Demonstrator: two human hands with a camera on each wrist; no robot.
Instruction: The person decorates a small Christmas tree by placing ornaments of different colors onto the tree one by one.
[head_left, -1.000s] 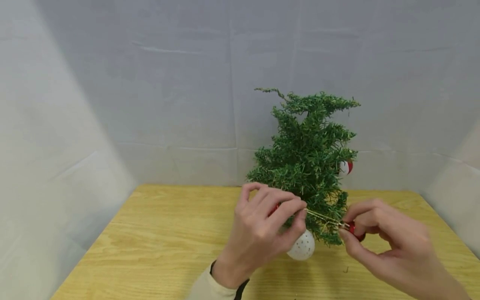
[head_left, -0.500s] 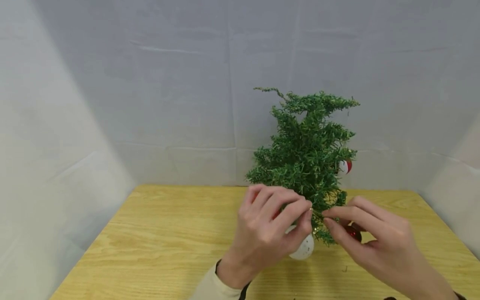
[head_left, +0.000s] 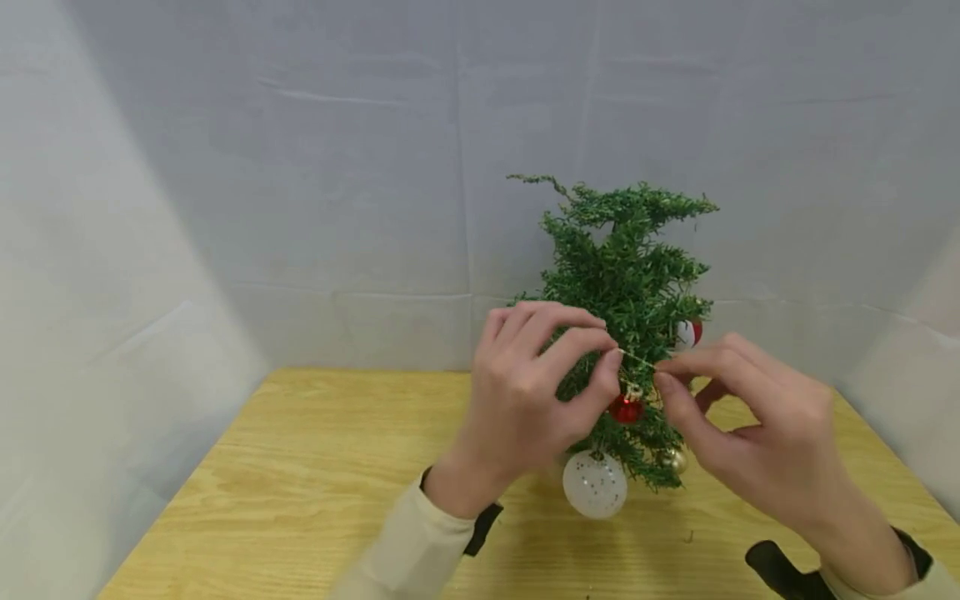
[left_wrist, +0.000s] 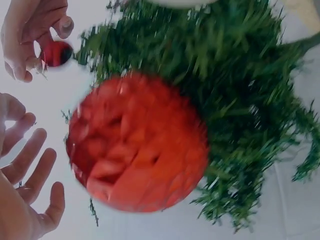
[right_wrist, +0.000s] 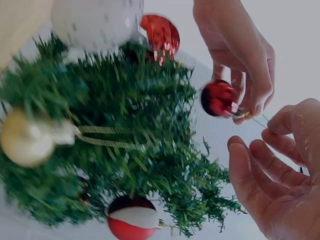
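A small artificial Christmas tree stands on the table. In front of it, my left hand and my right hand each pinch a thin gold string between thumb and forefinger. From this string a small shiny red bauble dangles between the hands, before the branches. The right wrist view shows the red bauble close to the left hand's fingers. A white speckled bauble hangs low on the tree, with a gold bauble to its right.
A red and white bauble is on the tree's right side. On its left, a large red textured bauble fills much of the left wrist view. The wooden table ends at a pale cloth backdrop.
My right hand has shifted from the red bauble to its string. Both hands have risen, and the bauble now hangs free between them. The gold bauble has come into view.
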